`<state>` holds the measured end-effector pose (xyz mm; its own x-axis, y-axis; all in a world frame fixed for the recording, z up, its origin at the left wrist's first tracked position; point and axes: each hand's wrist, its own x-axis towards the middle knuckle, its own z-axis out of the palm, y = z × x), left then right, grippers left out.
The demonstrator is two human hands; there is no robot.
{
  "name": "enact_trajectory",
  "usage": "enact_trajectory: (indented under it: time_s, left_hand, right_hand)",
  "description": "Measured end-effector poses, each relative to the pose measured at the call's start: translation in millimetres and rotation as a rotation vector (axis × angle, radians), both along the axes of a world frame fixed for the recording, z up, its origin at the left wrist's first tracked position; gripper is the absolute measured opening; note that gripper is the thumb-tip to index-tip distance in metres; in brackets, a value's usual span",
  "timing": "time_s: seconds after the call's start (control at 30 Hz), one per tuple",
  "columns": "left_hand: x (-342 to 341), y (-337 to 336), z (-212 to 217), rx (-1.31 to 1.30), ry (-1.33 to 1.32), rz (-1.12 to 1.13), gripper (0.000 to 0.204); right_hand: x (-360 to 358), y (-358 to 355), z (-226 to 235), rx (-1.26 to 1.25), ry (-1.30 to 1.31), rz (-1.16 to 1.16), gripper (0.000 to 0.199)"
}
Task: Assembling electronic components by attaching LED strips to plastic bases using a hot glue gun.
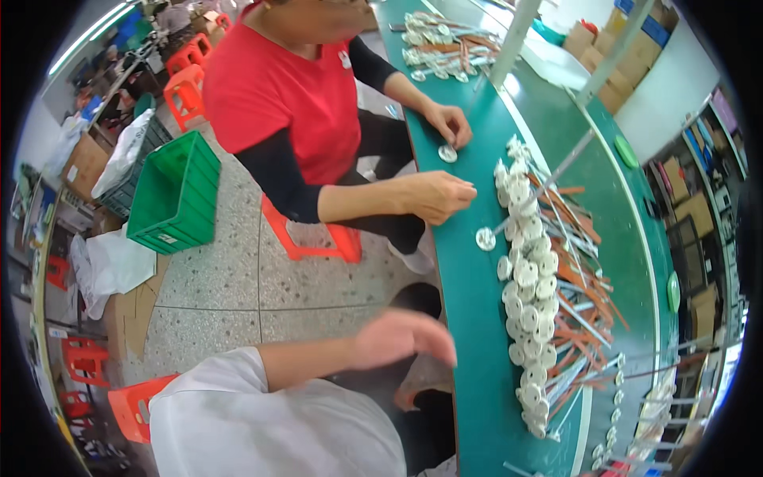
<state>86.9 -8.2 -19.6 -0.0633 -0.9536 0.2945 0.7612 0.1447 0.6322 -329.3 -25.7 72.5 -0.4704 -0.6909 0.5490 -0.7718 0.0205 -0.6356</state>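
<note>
From the head camera, a seated worker in a white shirt holds the left hand [401,338] out at six o'clock, blurred and apart from the near edge of a green-topped desk [477,358]. Its fingers look loose, with nothing visible in them; the right hand cannot be made out. The nearest goods, a long pile of white disc-ended parts [528,310], lie at four o'clock, discs toward the worker, silver and brown strips fanning away.

At eleven o'clock, a co-worker in red [282,103] bends both hands over the same desk, one at a loose white disc [447,153] at one o'clock. Another single disc [486,238] rests at three.

The overlapping strips could snag if one part is tugged, dragging neighbours along, and a careless sleeve might sweep the stacked discs loose.

A green plastic crate [175,195] sits on the floor between nine and ten o'clock, its contents unclear. Just beyond, a gray crate [156,145] bears a white bag [123,155]. Cardboard boxes [628,63] at two o'clock hide whatever they hold.
</note>
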Motion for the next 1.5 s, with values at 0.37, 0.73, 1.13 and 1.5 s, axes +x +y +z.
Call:
enact_trajectory:
  time_s: [0.37, 0.73, 1.13, 1.5]
  left_hand:
    - [-57, 9, 19, -0.293, -0.33, -0.669, 0.025]
    - [27, -28, 15, -0.001, -0.775, 0.552, 0.028]
    - [27, -114, -12, -0.213, -1.333, 1.15, 0.016]
    - [33, -154, -27, 0.014, -1.511, 1.069, 0.045]
  right_hand:
    - [169, 71, -52, 0.489, -0.175, 0.936, 0.026]
    - [150, 21, -51, 0.322, 0.107, 0.509, 0.012]
    - [184, -26, -94, 0.195, 0.163, 0.658, 0.011]
    - [184, -31, -109, 0.345, 0.15, 0.633, 0.01]
